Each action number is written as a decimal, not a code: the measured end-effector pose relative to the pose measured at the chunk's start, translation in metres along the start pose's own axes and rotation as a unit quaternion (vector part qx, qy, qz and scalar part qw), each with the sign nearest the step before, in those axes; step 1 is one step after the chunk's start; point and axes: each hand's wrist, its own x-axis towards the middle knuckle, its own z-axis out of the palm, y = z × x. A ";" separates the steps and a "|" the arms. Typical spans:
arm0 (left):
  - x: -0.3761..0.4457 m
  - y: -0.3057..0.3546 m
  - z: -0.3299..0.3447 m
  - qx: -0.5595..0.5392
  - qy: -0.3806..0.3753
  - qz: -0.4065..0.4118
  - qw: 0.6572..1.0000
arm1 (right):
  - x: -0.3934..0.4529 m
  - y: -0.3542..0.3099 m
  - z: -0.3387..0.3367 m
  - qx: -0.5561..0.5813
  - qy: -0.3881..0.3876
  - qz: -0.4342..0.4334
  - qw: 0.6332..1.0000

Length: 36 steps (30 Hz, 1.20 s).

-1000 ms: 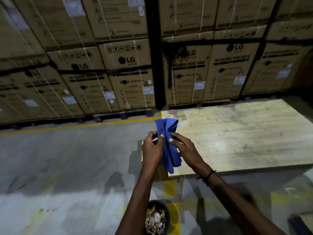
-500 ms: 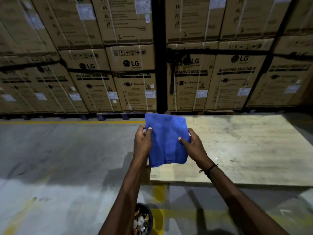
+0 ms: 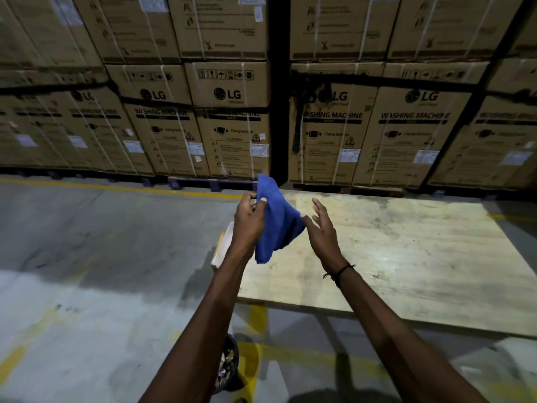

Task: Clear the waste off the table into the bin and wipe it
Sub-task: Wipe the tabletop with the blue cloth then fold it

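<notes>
Gripped at its upper edge between thumb and curled fingers of the left hand (image 3: 248, 221), a blue cloth (image 3: 276, 225) hangs in folds at the centre of the frame, held in the air above the near-left corner of the table (image 3: 392, 257). Right hand (image 3: 321, 231) — just right of the cloth, fingers straight and spread, thumb tip touching the cloth's right edge; whether it pinches the fabric cannot be told. A dark cord band (image 3: 340, 271) circles the right wrist. Table: pale, scuffed wooden board filling the centre right of the frame, its surface marked with stains and light patches, no loose waste visible on the part in view. Bin (image 3: 231, 365) — dark and round, at the lower centre of the frame, on the floor below the table's near-left corner and partly hidden behind the left forearm; pale scraps of waste show inside it. Floor (image 3: 87, 271): grey concrete, with a yellow painted line (image 3: 116, 187) running across the left of the frame and more yellow marking near the bin. Stacked cardboard boxes (image 3: 232, 120) printed "LG" and "WASHING MACHINE" fill the whole upper half of the frame, standing on dark pallets behind the table.
</notes>
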 end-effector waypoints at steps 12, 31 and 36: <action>0.029 -0.022 0.055 -0.048 -0.166 -0.021 0.985 | 0.040 0.017 0.030 0.435 -0.040 0.226 0.871; 0.136 -0.080 0.034 -0.043 -0.173 -0.048 0.983 | 0.124 0.026 0.079 0.102 0.000 0.073 0.992; 0.152 -0.081 0.029 -0.018 -0.205 -0.039 0.978 | 0.138 0.032 0.070 0.074 -0.007 0.055 0.996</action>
